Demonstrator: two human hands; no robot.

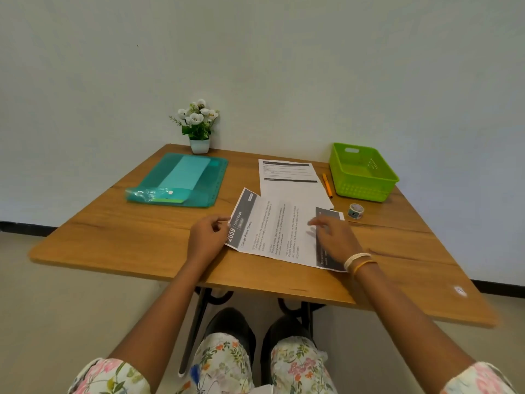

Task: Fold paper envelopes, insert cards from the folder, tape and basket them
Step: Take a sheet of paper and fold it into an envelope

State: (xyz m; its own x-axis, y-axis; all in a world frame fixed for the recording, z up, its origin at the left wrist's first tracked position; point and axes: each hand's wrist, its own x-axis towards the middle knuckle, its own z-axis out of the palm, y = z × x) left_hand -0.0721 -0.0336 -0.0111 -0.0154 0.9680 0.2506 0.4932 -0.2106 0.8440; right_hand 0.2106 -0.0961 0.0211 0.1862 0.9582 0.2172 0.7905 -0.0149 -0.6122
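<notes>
A wooden table [142, 240] stands against a pale wall. On it we see a printed sheet [272, 231], its right end folded over. The left hand [208, 236] pinches the sheet's left edge; the right hand [335, 237] presses the folded flap with fingers spread flat. A teal folder [181, 180] lies far left, a second sheet [289, 180] behind, and a green basket [362, 173] and tape roll [355, 210] to the right.

You see a pot of white flowers [199, 125] far beyond your left hand, and an orange pen [327, 185] beyond your right, on the wooden table [119, 240].
</notes>
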